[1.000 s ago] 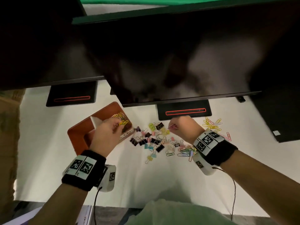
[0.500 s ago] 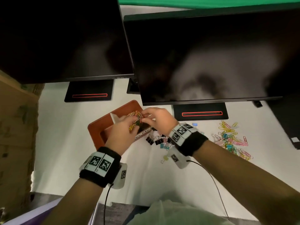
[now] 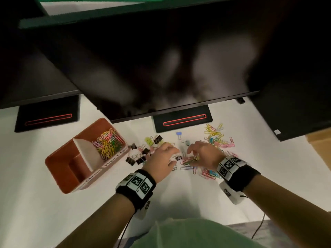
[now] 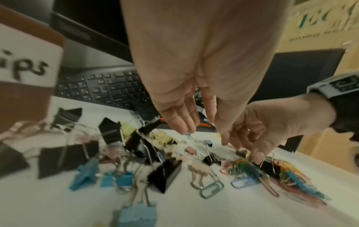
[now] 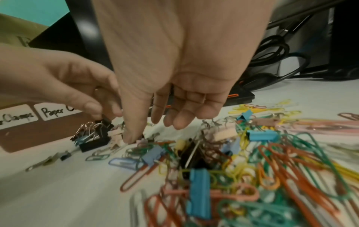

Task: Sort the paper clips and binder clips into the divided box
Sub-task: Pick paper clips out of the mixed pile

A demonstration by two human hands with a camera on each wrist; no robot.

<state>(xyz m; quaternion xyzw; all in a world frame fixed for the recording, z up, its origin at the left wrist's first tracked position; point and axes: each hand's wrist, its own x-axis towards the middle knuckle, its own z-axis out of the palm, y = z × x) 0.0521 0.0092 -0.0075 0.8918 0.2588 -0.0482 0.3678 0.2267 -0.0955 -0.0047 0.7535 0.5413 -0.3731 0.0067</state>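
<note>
While both hands work low over it, the white desk stretches from the person's green-clad lap to two dark monitors standing on black bases, each base marked with a red outline. A black keyboard lies behind the clips in the left wrist view, and cardboard cartons show at both edges of the room.

One divided box, orange-brown, stands at the left of the desk. It has several compartments: the far one holds a tangled heap of coloured paper clips, mostly yellow, pink and green, and the nearer ones look bare as far as the head view shows. White handwritten labels run along its side.

Loose items are too many and too tangled to count exactly. Roughly a dozen binder clips, black, blue, pink and yellow, lie just right of the box. A larger spread of loose paper clips covers the desk further right, reaching under the right wrist.

The left hand hangs above the binder clips with fingers straight and relaxed, holding nothing. The right hand reaches down with fingers loosely spread, its thumb tip touching the pile; it grips nothing that can be seen. A small black binder clip sits between the two hands.
</note>
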